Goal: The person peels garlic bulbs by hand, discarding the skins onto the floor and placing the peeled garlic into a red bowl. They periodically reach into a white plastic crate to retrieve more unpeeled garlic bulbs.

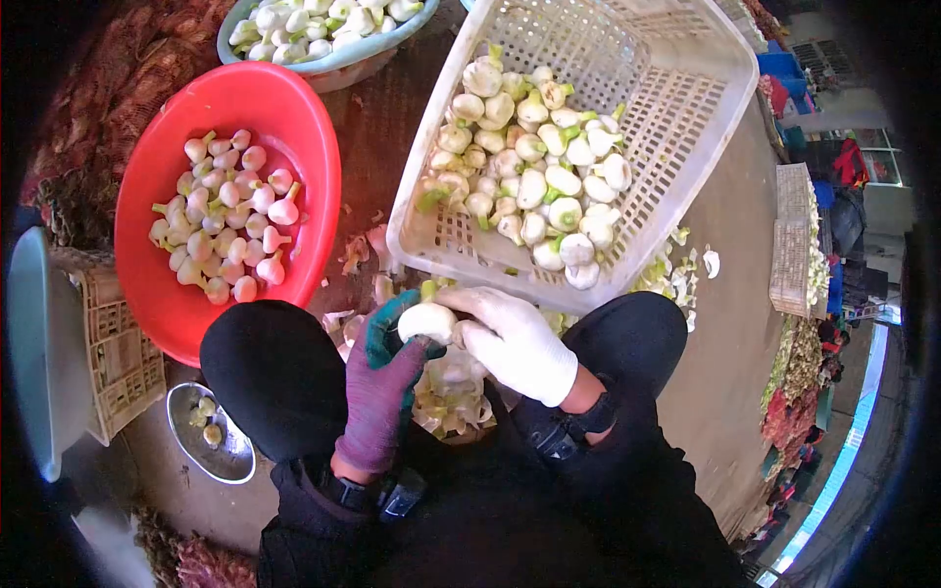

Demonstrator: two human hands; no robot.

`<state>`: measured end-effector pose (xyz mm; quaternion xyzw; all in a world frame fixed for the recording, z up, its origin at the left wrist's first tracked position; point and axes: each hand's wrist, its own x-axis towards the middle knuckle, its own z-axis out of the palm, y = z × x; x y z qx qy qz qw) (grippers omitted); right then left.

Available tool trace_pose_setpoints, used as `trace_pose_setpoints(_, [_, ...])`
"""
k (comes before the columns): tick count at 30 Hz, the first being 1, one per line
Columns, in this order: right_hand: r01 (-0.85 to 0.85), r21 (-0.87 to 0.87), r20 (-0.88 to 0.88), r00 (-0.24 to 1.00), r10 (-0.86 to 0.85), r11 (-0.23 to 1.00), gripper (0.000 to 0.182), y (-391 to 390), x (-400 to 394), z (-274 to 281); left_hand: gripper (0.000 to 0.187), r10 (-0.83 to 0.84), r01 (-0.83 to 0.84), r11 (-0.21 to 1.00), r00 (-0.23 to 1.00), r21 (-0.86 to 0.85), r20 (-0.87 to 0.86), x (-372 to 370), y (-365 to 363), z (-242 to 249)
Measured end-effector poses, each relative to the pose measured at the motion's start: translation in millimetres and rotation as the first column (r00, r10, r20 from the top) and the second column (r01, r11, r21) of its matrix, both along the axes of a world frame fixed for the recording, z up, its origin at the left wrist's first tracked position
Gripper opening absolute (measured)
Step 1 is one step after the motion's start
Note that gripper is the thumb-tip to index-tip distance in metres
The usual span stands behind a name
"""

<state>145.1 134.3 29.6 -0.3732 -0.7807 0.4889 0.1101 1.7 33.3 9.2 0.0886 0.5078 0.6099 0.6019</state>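
A white garlic bulb (425, 323) with a short green stem is held up between my two hands, above my lap. My left hand (384, 377), in a purple and green glove, is closed around the bulb's left and lower side. On its right side, the fingers of my right hand (520, 345), in a white glove, pinch the bulb; the exact contact of the fingertips is partly hidden. Below the hands lie loose garlic skins (456, 387). Just beyond them, a white perforated crate (578, 49) holds many garlic bulbs (534, 186).
To the left, a red basin (314, 127) contains pinkish-white bulbs. Behind it sits a light blue basin (343, 64) of white bulbs. A small metal bowl (235, 461) with a few pieces is beside my left knee. Mesh sacks (108, 98) are piled at far left.
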Motion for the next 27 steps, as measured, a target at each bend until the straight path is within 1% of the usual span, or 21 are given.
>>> trace_pose_setpoints(1, [0.075,0.054,-0.074,0.995,-0.071,0.996,0.026,-7.2,1.2,1.1,0.046,0.005,-0.004,1.0,1.0,0.011,-0.021,1.9,-3.8,0.7])
trace_pose_setpoints(2, [0.077,0.054,-0.078,0.994,-0.073,0.996,0.026,-12.4,2.7,3.6,0.045,0.009,-0.008,1.0,0.999,0.025,-0.043,3.3,-6.7,1.2])
trace_pose_setpoints(3, [0.091,0.111,-0.023,0.996,-0.089,0.99,0.02,-16.7,4.1,7.0,0.045,0.007,-0.006,1.0,0.999,0.026,-0.046,5.4,-8.6,1.3])
trace_pose_setpoints(4, [0.102,0.169,0.031,0.994,-0.108,0.98,0.015,-20.7,5.9,9.3,0.045,0.02,-0.018,0.999,0.994,0.027,-0.108,8.2,-10.3,1.1])
trace_pose_setpoints(5, [0.104,0.172,0.029,0.993,-0.111,0.98,0.015,-25.1,6.8,8.9,0.044,0.034,-0.03,0.999,0.985,0.029,-0.169,10.7,-11.7,0.5])
trace_pose_setpoints(6, [0.119,0.288,0.051,0.989,-0.14,0.95,0.011,-29.6,6.5,6.9,0.044,0.032,-0.027,0.999,0.985,0.032,-0.17,13.2,-13.2,-1.6])
trace_pose_setpoints(7, [0.129,0.401,0.07,0.983,-0.171,0.907,0.007,-32.9,5.6,5.0,0.045,0.035,-0.018,0.998,0.953,0.059,-0.301,15.5,-14.8,-4.9])
trace_pose_setpoints(8, [0.131,0.402,0.069,0.983,-0.173,0.906,0.007,-35.6,4.5,4.1,0.046,0.041,-0.007,0.997,0.904,0.082,-0.426,17.3,-16.8,-7.3])
trace_pose_setpoints(10, [0.133,0.481,0.108,0.972,-0.21,0.867,0.005,-41.0,2.4,2.6,0.046,0.061,-0.012,0.994,0.887,0.109,-0.457,19.7,-20.7,-9.2])
trace_pose_setpoints(11, [0.137,0.521,0.095,0.972,-0.216,0.843,0.006,-41.0,1.4,0.6,0.047,0.083,-0.019,0.991,0.87,0.135,-0.486,20.1,-21.6,-9.0])
trace_pose_setpoints(12, [0.138,0.521,0.094,0.972,-0.217,0.842,0.006,-40.6,1.6,1.6,0.047,0.083,-0.018,0.991,0.87,0.136,-0.486,19.5,-22.2,-6.3])
trace_pose_setpoints(14, [0.147,0.442,0.055,0.98,-0.19,0.885,0.007,-40.4,-0.2,4.0,0.046,0.045,-0.031,0.999,0.927,0.043,-0.371,14.9,-23.4,1.6])
trace_pose_setpoints(15, [0.146,0.443,0.052,0.981,-0.188,0.885,0.007,-42.1,-1.8,3.6,0.046,0.046,-0.032,0.999,0.926,0.044,-0.374,13.5,-24.0,0.8])
trace_pose_setpoints(17, [0.128,0.479,0.088,0.977,-0.193,0.869,0.008,-48.5,-4.2,2.9,0.046,0.09,-0.06,0.995,0.89,0.081,-0.447,12.9,-26.3,-1.7])
trace_pose_setpoints(20, [0.109,0.508,0.139,0.969,-0.206,0.854,0.009,-50.5,-9.3,2.7,0.045,0.086,-0.058,0.996,0.871,0.072,-0.484,12.0,-27.2,-3.9])
trace_pose_setpoints(21, [0.11,0.507,0.14,0.968,-0.207,0.855,0.009,-51.0,-11.7,2.8,0.045,0.084,-0.057,0.996,0.872,0.07,-0.483,12.2,-28.2,-5.0])
trace_pose_setpoints(23, [0.124,0.483,0.238,0.934,-0.267,0.867,0.009,-48.5,-16.1,5.0,0.044,0.073,-0.043,0.997,0.85,0.07,-0.521,13.0,-27.3,-6.4])
trace_pose_setpoints(24, [0.122,0.483,0.239,0.934,-0.264,0.867,0.009,-47.9,-15.9,5.9,0.044,0.075,-0.045,0.997,0.851,0.069,-0.52,9.7,-26.5,-3.1])
trace_pose_setpoints(26, [0.151,0.406,0.086,0.976,-0.202,0.901,0.008,-47.9,-14.3,6.7,0.042,0.031,-0.043,0.999,0.953,-0.033,-0.3,0.8,-26.1,6.5])
trace_pose_setpoints(27, [0.153,0.404,0.089,0.975,-0.206,0.902,0.008,-50.0,-14.0,5.6,0.042,0.027,-0.039,0.999,0.954,-0.036,-0.298,1.7,-27.2,6.6])
